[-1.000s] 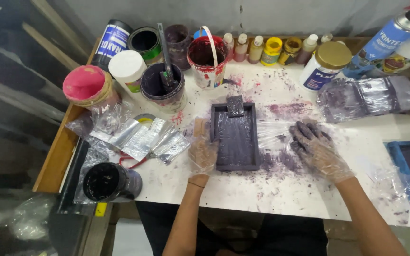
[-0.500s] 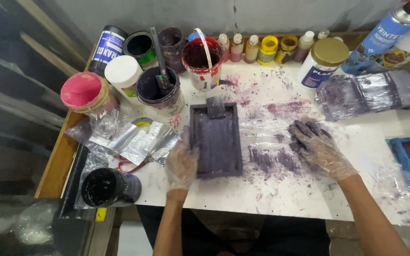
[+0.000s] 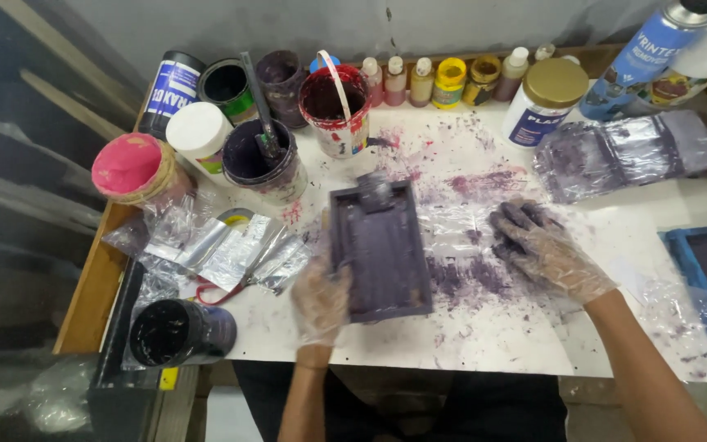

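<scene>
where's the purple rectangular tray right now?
Head view, centre of the white table: the purple tray lies between both gloved hands, left hand gripping its left edge, right hand apart on stained plastic.

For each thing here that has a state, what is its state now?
Purple tray: flat, stained, left edge gripped.
Left hand: gloved, holding the tray.
Right hand: gloved, flat on plastic sheet.
Red bucket: open.
White jar: lidded.
Pink-topped jar: closed.
Black can: open.
</scene>
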